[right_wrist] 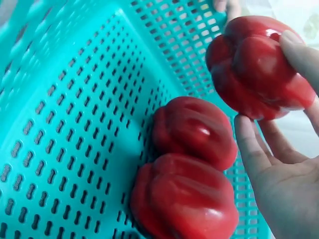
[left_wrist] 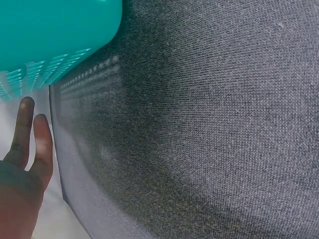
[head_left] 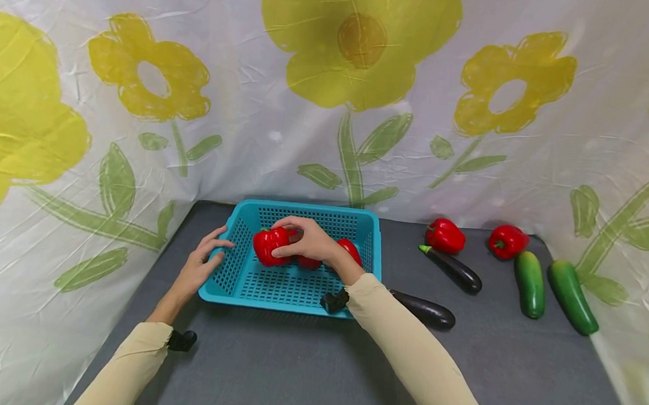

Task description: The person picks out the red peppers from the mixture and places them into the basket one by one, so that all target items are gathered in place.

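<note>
My right hand (head_left: 312, 242) grips a red bell pepper (head_left: 268, 247) between thumb and fingers, above the floor of a blue-green plastic basket (head_left: 290, 307). In the right wrist view this pepper (right_wrist: 259, 69) is raised, apart from two other red bell peppers that lie side by side in the basket, one nearer (right_wrist: 187, 196) and one farther (right_wrist: 194, 132). At the basket's left side is my left hand (head_left: 199, 266), its fingers extended at the rim. The left wrist view has two straight fingers (left_wrist: 42, 144) close to the perforated wall; contact there is unclear.
Right of the basket lie an eggplant (head_left: 426, 311) near its corner, a smaller eggplant (head_left: 456, 271), two more red bell peppers (head_left: 446, 236), and two green cucumber-like vegetables (head_left: 531, 286). A flower-printed cloth (head_left: 239, 141) hangs behind and beside the grey table (head_left: 270, 366).
</note>
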`<state>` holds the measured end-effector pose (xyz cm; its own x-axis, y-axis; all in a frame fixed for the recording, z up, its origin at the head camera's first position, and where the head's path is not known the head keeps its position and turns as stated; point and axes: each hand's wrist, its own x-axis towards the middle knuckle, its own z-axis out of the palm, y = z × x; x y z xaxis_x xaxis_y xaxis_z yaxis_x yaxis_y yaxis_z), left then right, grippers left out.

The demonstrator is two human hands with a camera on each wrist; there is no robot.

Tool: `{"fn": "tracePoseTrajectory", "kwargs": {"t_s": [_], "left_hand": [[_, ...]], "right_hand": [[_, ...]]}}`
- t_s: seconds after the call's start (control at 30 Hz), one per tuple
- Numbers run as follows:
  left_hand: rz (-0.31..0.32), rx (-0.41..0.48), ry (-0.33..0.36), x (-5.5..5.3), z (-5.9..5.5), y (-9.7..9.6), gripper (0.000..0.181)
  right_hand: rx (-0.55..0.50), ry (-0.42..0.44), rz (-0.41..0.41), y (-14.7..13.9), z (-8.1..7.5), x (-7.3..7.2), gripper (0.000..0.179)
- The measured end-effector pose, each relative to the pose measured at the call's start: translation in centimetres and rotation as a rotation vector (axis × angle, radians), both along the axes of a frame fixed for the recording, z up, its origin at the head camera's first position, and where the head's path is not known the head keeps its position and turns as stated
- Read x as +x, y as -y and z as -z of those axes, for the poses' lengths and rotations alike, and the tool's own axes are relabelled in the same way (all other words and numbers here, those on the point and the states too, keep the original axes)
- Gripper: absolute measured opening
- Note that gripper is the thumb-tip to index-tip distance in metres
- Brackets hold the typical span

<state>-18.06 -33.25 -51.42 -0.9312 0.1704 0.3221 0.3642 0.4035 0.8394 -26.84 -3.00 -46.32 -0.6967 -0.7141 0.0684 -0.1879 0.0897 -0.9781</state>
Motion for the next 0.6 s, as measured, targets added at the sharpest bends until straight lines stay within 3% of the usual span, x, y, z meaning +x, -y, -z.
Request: {"fn": "tracePoseTrajectory", "kwargs": {"t_s": [0.13, 0.2, 0.6], "left_hand": [[-0.001, -0.011, -0.016, -0.1, 0.1, 0.0, 0.023], [-0.002, -0.02, -0.022, -0.4, 0.8, 0.4, 0.023], [-0.001, -0.015, -0.041, -0.4, 0.7, 0.3, 0.023]], "right_hand": [[0.011, -0.011, -0.005, 0.4, 0.0, -0.3, 0.048], [0.011, -0.017, -0.015, 0.6, 0.1, -0.4, 0.049], [0.058, -0.04, -0.081, 1.9, 0.8, -1.4, 0.045]]}}
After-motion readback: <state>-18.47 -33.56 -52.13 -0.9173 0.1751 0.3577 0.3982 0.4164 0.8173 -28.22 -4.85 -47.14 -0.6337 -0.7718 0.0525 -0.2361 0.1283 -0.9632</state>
